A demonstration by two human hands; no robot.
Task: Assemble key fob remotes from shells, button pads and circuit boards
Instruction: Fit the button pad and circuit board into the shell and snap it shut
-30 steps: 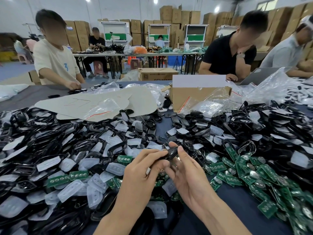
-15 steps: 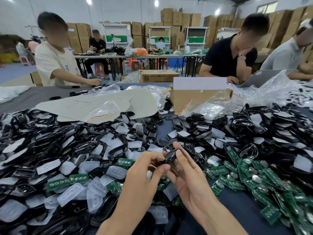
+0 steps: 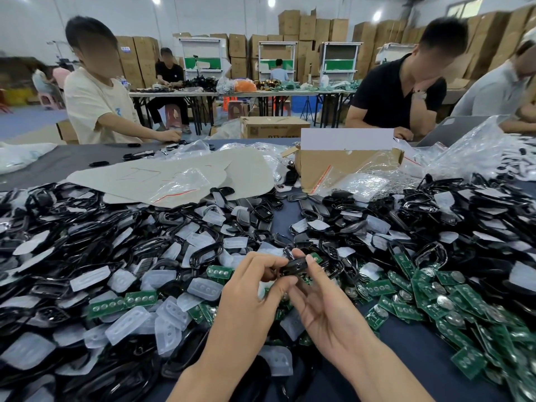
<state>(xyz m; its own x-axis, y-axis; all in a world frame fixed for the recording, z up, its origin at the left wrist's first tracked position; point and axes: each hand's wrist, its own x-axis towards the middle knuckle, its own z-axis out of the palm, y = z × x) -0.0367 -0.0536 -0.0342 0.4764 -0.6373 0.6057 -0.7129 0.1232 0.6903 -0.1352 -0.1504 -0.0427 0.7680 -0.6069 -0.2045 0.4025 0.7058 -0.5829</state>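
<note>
The person is holding a small black key fob shell (image 3: pixel 294 266) in the air between both hands, over the middle of the table (image 3: pixel 420 352) towards its near edge; it is hanging just above the heaped parts and not resting on them.

The left hand (image 3: pixel 246 297) is curling its fingers in and pinching the shell's left end between thumb and fingertips; the right hand (image 3: pixel 324 309) is lying palm up, with its thumb and forefinger closing narrowly on the right end and the other fingers spreading loosely beneath.

The step appears to be the seating or closing of the shell. To do it well, the right fingers should be supporting the piece from below while the thumbs are pressing evenly round the rim, not on the middle; the seam is worth checking all the way round before the piece is let go. Whether a pad and a board are already sitting inside cannot be told, as the fingers are covering most of it.

The shell is looking glossy, dark and rounded, small enough to be nearly hidden by the fingertips; being smooth, it is probably slipping easily under a loose pinch.

Around it, loose shells (image 3: pixel 203 253) are lying across the table's left and far right; translucent button pads (image 3: pixel 203 288) are piling towards the near left corner; green circuit boards (image 3: pixel 464 364) are spreading towards the near right corner. A cardboard box (image 3: pixel 333 166) is standing near the far edge.
</note>
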